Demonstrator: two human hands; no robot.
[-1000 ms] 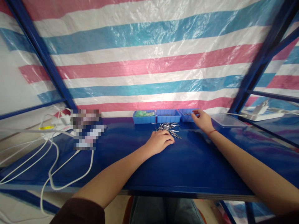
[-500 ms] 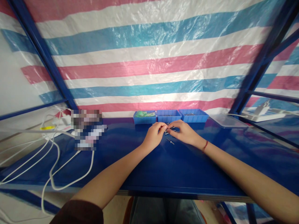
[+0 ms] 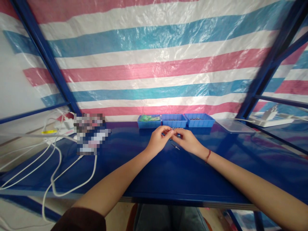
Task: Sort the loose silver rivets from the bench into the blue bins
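Head view: left hand [image 3: 158, 139] and right hand [image 3: 189, 141] meet fingertip to fingertip over the pins [image 3: 179, 136] on the blue table [image 3: 168, 179]. Left: thumb and index pressed together at the tips, other fingers curled. Right: fingers bent inward, tips at the left hand's; can't tell if thumb and index close on each other. Anything between the tips is too small to make out.

Pins lie behind and under the hands, partly hidden. One loose pin [image 3: 175, 146] sits apart, on the near side of the hands.

Three blue bins in a row behind: left bin [image 3: 150, 124] has green packets [image 3: 147, 118], middle bin [image 3: 174, 123] and right bin [image 3: 200, 122] have small metal parts. Clear lid [image 3: 234, 125] flat on the table, right of the bins. White cables [image 3: 59, 192] at far left, next to a pixelated patch. Red cord [image 3: 208, 156] on right wrist.
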